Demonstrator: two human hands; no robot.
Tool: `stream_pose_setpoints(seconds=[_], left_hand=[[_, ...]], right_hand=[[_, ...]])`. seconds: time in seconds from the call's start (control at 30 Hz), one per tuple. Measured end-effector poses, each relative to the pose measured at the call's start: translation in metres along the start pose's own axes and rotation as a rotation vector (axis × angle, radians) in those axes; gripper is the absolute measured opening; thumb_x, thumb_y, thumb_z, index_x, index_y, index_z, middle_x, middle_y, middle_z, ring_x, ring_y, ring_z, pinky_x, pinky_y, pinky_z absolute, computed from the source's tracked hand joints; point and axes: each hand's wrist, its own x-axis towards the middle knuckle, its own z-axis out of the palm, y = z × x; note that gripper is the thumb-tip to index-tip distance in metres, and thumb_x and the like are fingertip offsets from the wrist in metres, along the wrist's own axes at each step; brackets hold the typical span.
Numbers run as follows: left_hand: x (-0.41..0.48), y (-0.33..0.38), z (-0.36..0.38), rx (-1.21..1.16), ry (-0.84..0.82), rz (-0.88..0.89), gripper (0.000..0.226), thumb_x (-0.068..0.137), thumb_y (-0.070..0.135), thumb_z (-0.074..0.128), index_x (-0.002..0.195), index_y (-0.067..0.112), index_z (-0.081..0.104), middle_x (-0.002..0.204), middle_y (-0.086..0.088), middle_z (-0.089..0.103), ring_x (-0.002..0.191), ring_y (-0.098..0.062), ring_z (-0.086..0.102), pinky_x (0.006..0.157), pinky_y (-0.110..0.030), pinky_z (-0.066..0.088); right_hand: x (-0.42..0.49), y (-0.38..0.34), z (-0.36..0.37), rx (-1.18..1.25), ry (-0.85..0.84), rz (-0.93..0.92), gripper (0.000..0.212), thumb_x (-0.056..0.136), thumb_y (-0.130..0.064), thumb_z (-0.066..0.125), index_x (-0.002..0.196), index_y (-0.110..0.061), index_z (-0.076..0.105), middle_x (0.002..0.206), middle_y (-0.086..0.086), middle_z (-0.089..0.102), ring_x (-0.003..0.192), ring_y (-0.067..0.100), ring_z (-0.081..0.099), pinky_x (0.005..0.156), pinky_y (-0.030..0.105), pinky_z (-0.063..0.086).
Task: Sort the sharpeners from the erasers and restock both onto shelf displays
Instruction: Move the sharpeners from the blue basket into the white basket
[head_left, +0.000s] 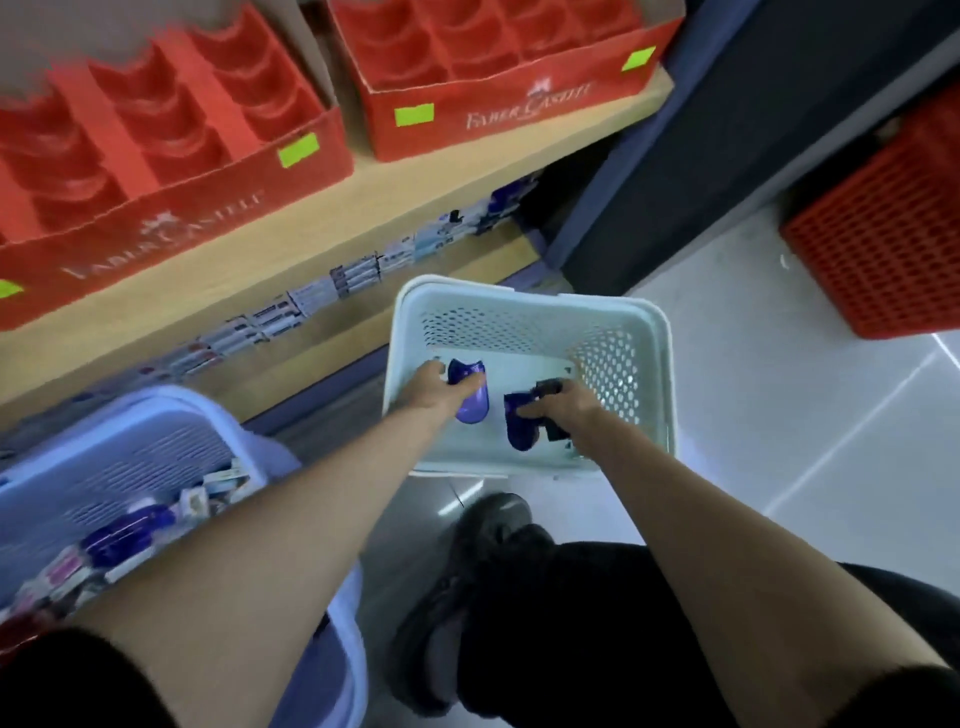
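Hands (434, 384) around sharpeners (471, 408), inside basket (519, 292)

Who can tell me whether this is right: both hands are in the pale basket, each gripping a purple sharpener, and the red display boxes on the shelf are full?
Not quite: the head view shows the red display boxes empty, not full. The rest holds: left hand and right hand are in the pale basket, each gripping a purple sharpener.
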Motion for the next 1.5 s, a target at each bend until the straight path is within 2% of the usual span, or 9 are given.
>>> stream_pose_setpoints(seconds=[0.07, 0.2, 0.33, 0.57, 0.93, 1.17, 1.23, 1.37, 1.5], left_hand=[[0.001, -0.003, -0.001, 0.099, -0.014, -0.037, 0.064, 0.089, 0.037, 0.062, 0.14, 0.006, 0.038, 0.136, -0.012, 0.047, 0.125, -0.03, 0.046, 0.096, -0.03, 0.038], [-0.03, 0.003, -0.015, -0.004, -0.004, 0.168, 0.017, 0.089, 0.015, 0.063, 0.104, 0.017, 0.056, 0.102, -0.004, 0.059, 0.097, -0.019, 0.052, 0.072, -0.02, 0.04], [-0.089, -0.012, -0.043, -0.089, 0.026, 0.414, 0.017, 0.09, 0.006, 0.06, 0.102, 0.018, 0.059, 0.094, 0.001, 0.064, 0.081, -0.019, 0.063, 0.075, -0.027, 0.047], [-0.167, -0.072, -0.118, 0.213, 0.493, 0.647, 0.028, 0.089, 0.007, 0.061, 0.117, 0.008, 0.06, 0.117, -0.001, 0.056, 0.106, -0.013, 0.053, 0.091, -0.021, 0.04], [-0.199, -0.131, -0.121, -0.013, 0.13, 0.404, 0.07, 0.087, 0.021, 0.066, 0.146, 0.022, 0.029, 0.147, 0.007, 0.033, 0.138, -0.014, 0.032, 0.108, -0.024, 0.028], [-0.225, -0.194, -0.208, 0.03, 0.387, 0.22, 0.046, 0.088, 0.02, 0.065, 0.13, 0.008, 0.051, 0.129, -0.007, 0.055, 0.113, -0.015, 0.053, 0.092, -0.024, 0.039], [-0.224, -0.218, -0.227, -0.014, 0.444, 0.123, 0.038, 0.087, 0.018, 0.066, 0.122, 0.005, 0.056, 0.121, -0.01, 0.059, 0.107, -0.02, 0.056, 0.09, -0.028, 0.042], [-0.204, -0.267, -0.251, -0.092, 0.49, 0.005, 0.035, 0.084, 0.018, 0.071, 0.115, 0.009, 0.059, 0.117, -0.012, 0.061, 0.107, -0.027, 0.06, 0.095, -0.045, 0.048], [-0.18, -0.297, -0.259, -0.045, 0.546, -0.034, 0.041, 0.085, 0.013, 0.069, 0.123, 0.009, 0.054, 0.124, -0.006, 0.054, 0.112, -0.022, 0.054, 0.104, -0.034, 0.039]], right_hand=[[0.006, 0.005, 0.0, 0.005, -0.017, -0.017, 0.047, 0.078, -0.002, 0.074, 0.12, 0.001, 0.053, 0.093, 0.013, 0.056, 0.063, 0.017, 0.05, 0.042, 0.019, 0.04], [-0.001, 0.002, 0.0, 0.053, 0.004, -0.077, 0.058, 0.083, -0.005, 0.07, 0.135, -0.002, 0.044, 0.129, 0.015, 0.05, 0.111, 0.028, 0.055, 0.081, 0.031, 0.044], [-0.033, -0.001, 0.016, -0.188, 0.025, -0.274, 0.028, 0.09, -0.015, 0.059, 0.117, -0.004, 0.058, 0.105, 0.012, 0.061, 0.083, 0.02, 0.056, 0.065, 0.026, 0.044], [-0.092, 0.009, 0.083, -0.721, -0.294, -0.54, 0.024, 0.091, -0.043, 0.053, 0.1, -0.022, 0.062, 0.105, -0.001, 0.064, 0.102, 0.021, 0.057, 0.093, 0.035, 0.043], [-0.105, -0.002, 0.163, -0.663, -0.203, -0.659, 0.04, 0.095, -0.025, 0.055, 0.056, -0.021, 0.045, 0.056, -0.008, 0.045, 0.064, 0.017, 0.043, 0.052, 0.026, 0.03], [-0.183, -0.024, 0.176, -0.2, 0.2, -1.041, 0.021, 0.094, -0.01, 0.045, 0.109, -0.01, 0.06, 0.1, 0.003, 0.062, 0.084, 0.016, 0.055, 0.07, 0.027, 0.042], [-0.21, -0.025, 0.2, -0.277, 0.028, -1.21, 0.016, 0.091, -0.009, 0.047, 0.104, -0.01, 0.058, 0.098, 0.002, 0.062, 0.083, 0.016, 0.056, 0.071, 0.03, 0.045], [-0.184, -0.005, 0.283, -0.936, -0.418, -0.92, 0.021, 0.093, -0.011, 0.051, 0.114, -0.006, 0.056, 0.113, 0.011, 0.061, 0.094, 0.026, 0.059, 0.082, 0.036, 0.048], [-0.147, 0.014, 0.342, -1.13, -0.43, -0.885, 0.041, 0.095, -0.015, 0.049, 0.135, -0.006, 0.043, 0.132, 0.016, 0.048, 0.115, 0.031, 0.05, 0.092, 0.036, 0.044]])
